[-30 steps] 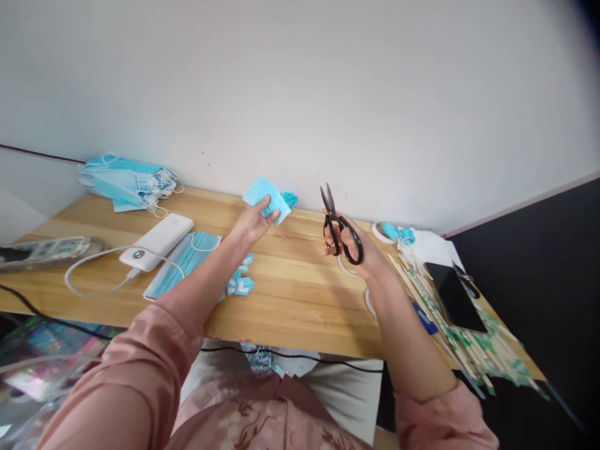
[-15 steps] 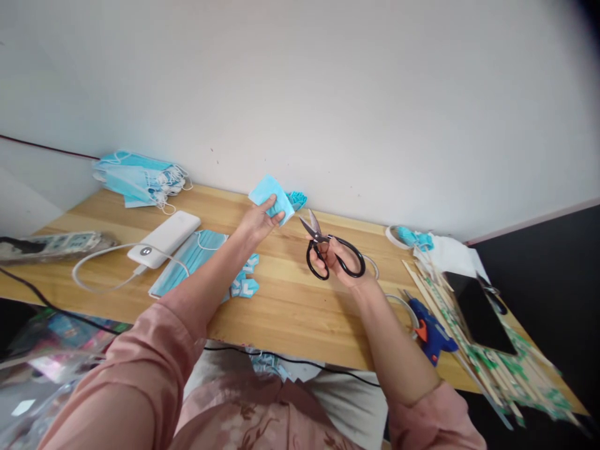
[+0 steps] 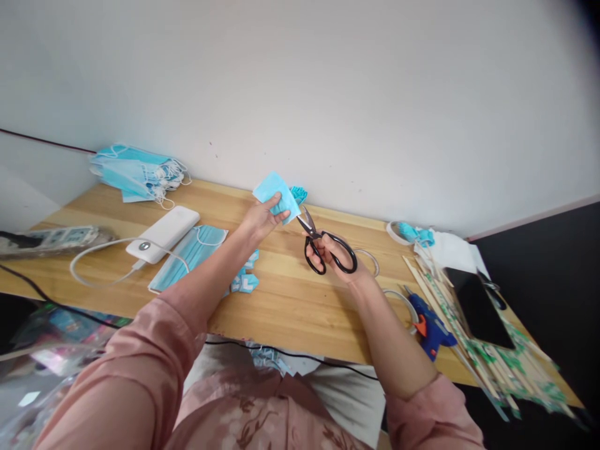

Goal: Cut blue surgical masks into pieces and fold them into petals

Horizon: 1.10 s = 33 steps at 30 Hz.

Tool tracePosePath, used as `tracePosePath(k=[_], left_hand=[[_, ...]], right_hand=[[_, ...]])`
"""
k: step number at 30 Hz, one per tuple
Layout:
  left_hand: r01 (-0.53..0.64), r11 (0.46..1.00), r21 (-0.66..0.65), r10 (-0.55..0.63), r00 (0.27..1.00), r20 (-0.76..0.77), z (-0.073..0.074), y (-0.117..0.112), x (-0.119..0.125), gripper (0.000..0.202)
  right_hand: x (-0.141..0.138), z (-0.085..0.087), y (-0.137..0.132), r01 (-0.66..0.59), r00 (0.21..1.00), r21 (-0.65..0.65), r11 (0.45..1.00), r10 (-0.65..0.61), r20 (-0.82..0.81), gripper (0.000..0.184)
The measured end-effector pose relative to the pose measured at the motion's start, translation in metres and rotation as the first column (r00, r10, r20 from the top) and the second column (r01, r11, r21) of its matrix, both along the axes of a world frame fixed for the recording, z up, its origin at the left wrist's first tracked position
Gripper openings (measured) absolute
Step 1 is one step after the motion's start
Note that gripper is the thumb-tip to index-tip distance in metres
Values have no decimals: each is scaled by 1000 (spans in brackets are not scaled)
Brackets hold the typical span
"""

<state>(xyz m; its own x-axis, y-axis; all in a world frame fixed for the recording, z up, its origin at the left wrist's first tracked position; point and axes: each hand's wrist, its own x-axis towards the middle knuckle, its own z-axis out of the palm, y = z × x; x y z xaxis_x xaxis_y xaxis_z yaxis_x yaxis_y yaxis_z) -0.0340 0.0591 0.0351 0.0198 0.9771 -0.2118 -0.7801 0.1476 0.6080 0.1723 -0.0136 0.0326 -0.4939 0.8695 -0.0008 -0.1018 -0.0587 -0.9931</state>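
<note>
My left hand (image 3: 267, 217) pinches a light blue piece of face mask fabric (image 3: 274, 186) between thumb and fingers above the table. Black-handled scissors (image 3: 344, 252) are in my right hand (image 3: 330, 257), its fingers through the loops. The blades are parted, and their tips meet the lower right edge of the fabric. Just behind the fabric lies a bunch of pleated blue material (image 3: 299, 195), partly covered. Below my left forearm are a whole blue face mask (image 3: 190, 253) and several small cut blue pieces (image 3: 244, 283).
A stack of face masks (image 3: 134, 172) lies at the back left, near a white power bank (image 3: 164, 234) with its cable and a power strip (image 3: 70, 239). On the right are a blue glue gun (image 3: 432, 328), a black phone (image 3: 477, 306) and wrapped wooden sticks (image 3: 506, 375).
The scissors have moved left and slightly up, so their tips now reach the fabric's edge. My left hand has shifted a little to the right with the fabric.
</note>
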Motion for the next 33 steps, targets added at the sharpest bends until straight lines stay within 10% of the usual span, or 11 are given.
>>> tracePosePath(k=[33], left_hand=[[100,993,65,-98,994,-44,-5,-1,0,13]], right_hand=[[-2,-2,2,43,999,-1,999,-43,-21,57]])
